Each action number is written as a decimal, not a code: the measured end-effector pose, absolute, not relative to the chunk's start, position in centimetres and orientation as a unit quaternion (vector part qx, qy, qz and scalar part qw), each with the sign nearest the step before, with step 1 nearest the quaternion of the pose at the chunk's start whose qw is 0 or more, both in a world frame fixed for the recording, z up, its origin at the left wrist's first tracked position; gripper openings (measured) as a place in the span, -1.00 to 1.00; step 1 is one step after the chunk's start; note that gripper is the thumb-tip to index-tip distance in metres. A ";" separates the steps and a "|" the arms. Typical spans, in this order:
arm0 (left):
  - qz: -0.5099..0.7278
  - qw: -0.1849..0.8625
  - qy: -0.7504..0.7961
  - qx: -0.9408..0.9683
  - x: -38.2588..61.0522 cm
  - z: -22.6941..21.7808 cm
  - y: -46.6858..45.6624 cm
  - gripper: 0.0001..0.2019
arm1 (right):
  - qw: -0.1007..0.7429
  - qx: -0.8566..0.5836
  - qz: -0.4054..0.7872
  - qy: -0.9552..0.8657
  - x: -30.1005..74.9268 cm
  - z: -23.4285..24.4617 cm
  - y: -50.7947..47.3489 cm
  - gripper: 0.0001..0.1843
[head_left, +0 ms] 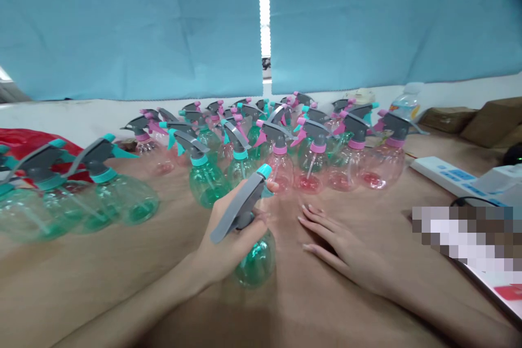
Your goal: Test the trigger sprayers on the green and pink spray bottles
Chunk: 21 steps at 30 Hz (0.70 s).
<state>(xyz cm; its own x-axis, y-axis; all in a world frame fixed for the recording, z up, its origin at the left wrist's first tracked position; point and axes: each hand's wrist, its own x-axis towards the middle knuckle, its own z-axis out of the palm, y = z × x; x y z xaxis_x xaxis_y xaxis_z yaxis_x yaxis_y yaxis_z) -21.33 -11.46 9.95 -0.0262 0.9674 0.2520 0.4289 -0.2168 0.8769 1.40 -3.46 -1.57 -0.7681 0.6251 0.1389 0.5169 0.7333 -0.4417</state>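
Observation:
My left hand (228, 236) is wrapped round the neck of a green spray bottle (256, 263) with a grey trigger head and a turquoise nozzle. The fingers cover its collar and most of its trigger. To the right, my right hand (346, 247) lies on the brown tabletop (310, 304) with its fingers stretched out, holding nothing. Just beyond both hands stand rows of similar bottles, among them a green spray bottle (207, 182) with a turquoise collar and a pink spray bottle (310, 174) with a pink collar.
More green spray bottles (122, 196) stand at the left, by a red plastic bag (41, 144). On the right are a white power strip (444, 174), a partly pixelated flat object (481, 261), a clear drink bottle (405, 103) and brown boxes (495, 119). A blue curtain (163, 27) hangs behind.

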 end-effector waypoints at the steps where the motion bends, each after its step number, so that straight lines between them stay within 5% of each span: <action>1: 0.460 0.301 0.549 0.630 -21.3 9.9 -11.4 -0.59 | 0.131 -0.310 0.193 -0.922 1.4 -1.5 -3.5 -0.33; 11: 0.455 0.289 0.540 0.647 -21.2 9.5 -11.3 -0.74 | 0.129 -0.306 0.182 -0.925 1.6 -1.8 -3.3 -0.33; 21: 0.477 0.295 0.523 0.642 -20.5 9.8 -11.2 -0.68 | 0.150 -0.302 0.171 -0.926 1.7 -2.5 -3.3 -0.34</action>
